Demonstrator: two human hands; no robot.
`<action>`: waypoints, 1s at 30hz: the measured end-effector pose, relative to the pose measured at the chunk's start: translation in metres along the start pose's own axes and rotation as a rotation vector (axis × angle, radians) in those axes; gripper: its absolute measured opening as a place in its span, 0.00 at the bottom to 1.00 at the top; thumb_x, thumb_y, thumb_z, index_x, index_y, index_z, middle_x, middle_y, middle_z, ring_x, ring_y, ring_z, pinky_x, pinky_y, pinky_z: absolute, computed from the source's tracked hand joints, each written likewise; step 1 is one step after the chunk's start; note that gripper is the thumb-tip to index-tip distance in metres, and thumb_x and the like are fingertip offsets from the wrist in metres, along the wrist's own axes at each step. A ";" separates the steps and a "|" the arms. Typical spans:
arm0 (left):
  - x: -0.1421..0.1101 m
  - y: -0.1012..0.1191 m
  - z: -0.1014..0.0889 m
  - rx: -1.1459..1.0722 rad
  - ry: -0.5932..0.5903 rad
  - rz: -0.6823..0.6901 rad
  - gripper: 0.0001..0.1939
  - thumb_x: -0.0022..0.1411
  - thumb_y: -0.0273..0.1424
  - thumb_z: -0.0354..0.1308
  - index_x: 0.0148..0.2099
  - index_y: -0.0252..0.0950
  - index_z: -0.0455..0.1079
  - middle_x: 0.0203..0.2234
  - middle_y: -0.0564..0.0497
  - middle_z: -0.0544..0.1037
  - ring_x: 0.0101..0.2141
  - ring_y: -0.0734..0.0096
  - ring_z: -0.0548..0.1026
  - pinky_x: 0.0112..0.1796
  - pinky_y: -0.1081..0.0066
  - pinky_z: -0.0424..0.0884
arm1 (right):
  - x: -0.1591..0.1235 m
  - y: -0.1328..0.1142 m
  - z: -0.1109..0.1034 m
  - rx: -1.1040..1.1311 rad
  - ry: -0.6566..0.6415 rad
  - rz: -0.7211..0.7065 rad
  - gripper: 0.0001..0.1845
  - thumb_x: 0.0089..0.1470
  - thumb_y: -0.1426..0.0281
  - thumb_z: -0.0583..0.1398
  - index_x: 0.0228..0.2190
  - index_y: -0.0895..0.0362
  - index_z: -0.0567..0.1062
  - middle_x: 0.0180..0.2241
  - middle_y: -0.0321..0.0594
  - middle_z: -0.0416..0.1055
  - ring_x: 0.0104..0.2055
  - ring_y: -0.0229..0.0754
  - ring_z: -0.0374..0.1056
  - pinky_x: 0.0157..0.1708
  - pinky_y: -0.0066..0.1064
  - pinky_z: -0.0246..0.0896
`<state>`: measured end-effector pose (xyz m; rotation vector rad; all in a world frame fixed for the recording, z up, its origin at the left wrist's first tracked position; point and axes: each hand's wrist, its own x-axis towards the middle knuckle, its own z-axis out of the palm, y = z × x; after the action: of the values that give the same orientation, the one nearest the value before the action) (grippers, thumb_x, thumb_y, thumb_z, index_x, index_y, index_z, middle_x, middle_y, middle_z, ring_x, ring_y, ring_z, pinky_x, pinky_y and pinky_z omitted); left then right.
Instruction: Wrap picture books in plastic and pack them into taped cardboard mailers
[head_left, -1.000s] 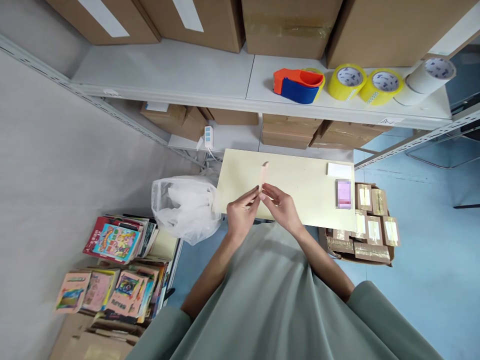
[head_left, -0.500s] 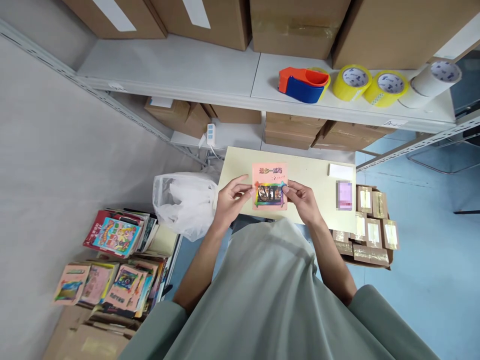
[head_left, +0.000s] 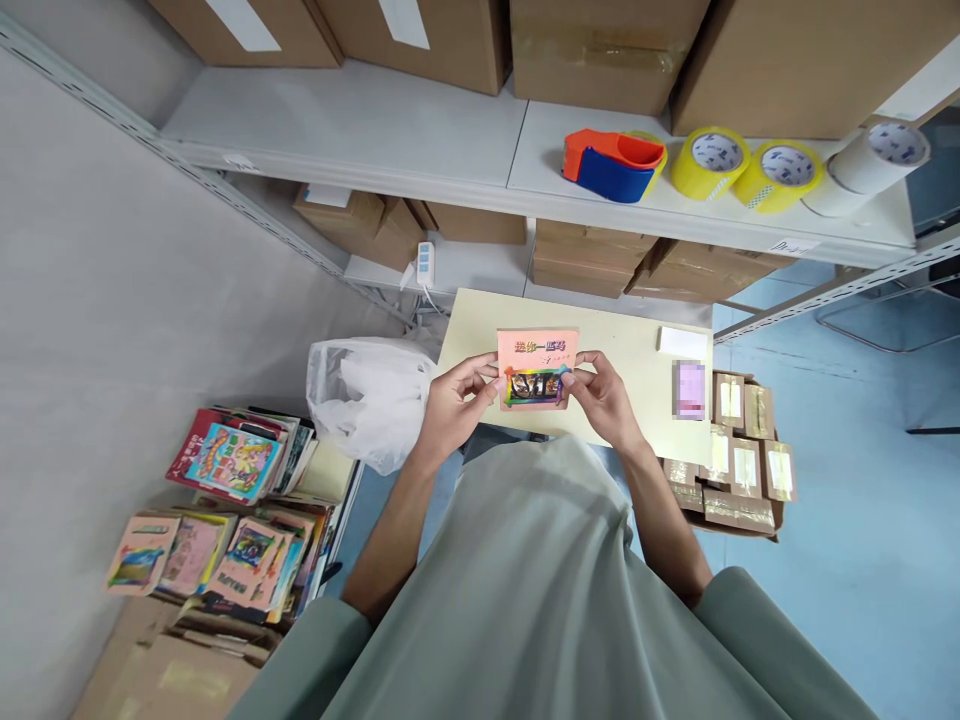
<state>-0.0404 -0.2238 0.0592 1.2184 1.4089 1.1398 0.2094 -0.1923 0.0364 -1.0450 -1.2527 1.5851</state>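
A small pink book point(head_left: 537, 360) with a colourful picture on its cover is held face up between both my hands, above the near edge of a pale yellow table point(head_left: 622, 345). My left hand point(head_left: 450, 400) pinches its left edge with thumb and fingers. My right hand point(head_left: 600, 395) grips its right edge the same way. The book tilts slightly away from me.
On the table lie a white pad point(head_left: 682, 341) and a pink card point(head_left: 689, 389). A white plastic bag point(head_left: 367, 392) sits left of the table. Stacks of picture books point(head_left: 232, 460) lie at the left. A box of small packets point(head_left: 742, 450) stands right. A tape dispenser point(head_left: 611, 165) and tape rolls point(head_left: 712, 160) sit on the shelf.
One second ago the book was edge-on between my fingers. It has turned cover up, and both hands now hold it by its sides, slightly tilted back.
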 end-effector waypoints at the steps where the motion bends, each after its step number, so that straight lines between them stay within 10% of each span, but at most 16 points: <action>1: -0.001 0.001 0.000 0.016 -0.005 0.029 0.22 0.66 0.44 0.74 0.56 0.38 0.84 0.40 0.48 0.87 0.29 0.72 0.76 0.36 0.69 0.76 | -0.001 -0.002 0.001 -0.012 0.003 -0.012 0.30 0.64 0.39 0.68 0.46 0.47 0.66 0.28 0.31 0.81 0.31 0.44 0.77 0.40 0.38 0.72; 7: -0.006 0.006 -0.003 0.186 -0.007 0.308 0.06 0.74 0.36 0.67 0.47 0.40 0.81 0.41 0.48 0.85 0.38 0.68 0.83 0.43 0.68 0.80 | -0.007 -0.010 -0.002 -0.164 -0.058 -0.172 0.18 0.72 0.48 0.65 0.47 0.46 0.69 0.58 0.46 0.84 0.72 0.54 0.72 0.73 0.54 0.63; 11: -0.005 0.002 -0.005 0.244 -0.019 0.438 0.06 0.76 0.29 0.61 0.46 0.40 0.80 0.45 0.46 0.85 0.48 0.64 0.85 0.49 0.65 0.83 | -0.007 -0.006 -0.005 -0.195 -0.138 -0.235 0.11 0.75 0.54 0.63 0.46 0.45 0.70 0.64 0.44 0.81 0.80 0.51 0.61 0.78 0.58 0.56; 18: -0.006 -0.001 -0.004 0.233 -0.014 0.360 0.04 0.76 0.34 0.63 0.48 0.40 0.78 0.44 0.47 0.85 0.48 0.63 0.86 0.51 0.63 0.84 | -0.007 -0.006 -0.004 -0.240 -0.121 -0.243 0.11 0.76 0.54 0.62 0.47 0.46 0.69 0.64 0.47 0.81 0.78 0.53 0.63 0.76 0.59 0.59; 30: -0.002 -0.010 -0.002 0.087 -0.082 0.053 0.16 0.74 0.47 0.66 0.45 0.40 0.72 0.35 0.52 0.81 0.32 0.69 0.83 0.38 0.69 0.79 | 0.002 0.015 -0.005 -0.196 0.121 -0.184 0.21 0.70 0.48 0.68 0.51 0.49 0.76 0.39 0.37 0.82 0.42 0.44 0.78 0.50 0.40 0.75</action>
<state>-0.0436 -0.2269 0.0502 1.3551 1.3838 1.0618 0.2118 -0.1915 0.0210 -1.0956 -1.3991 1.2617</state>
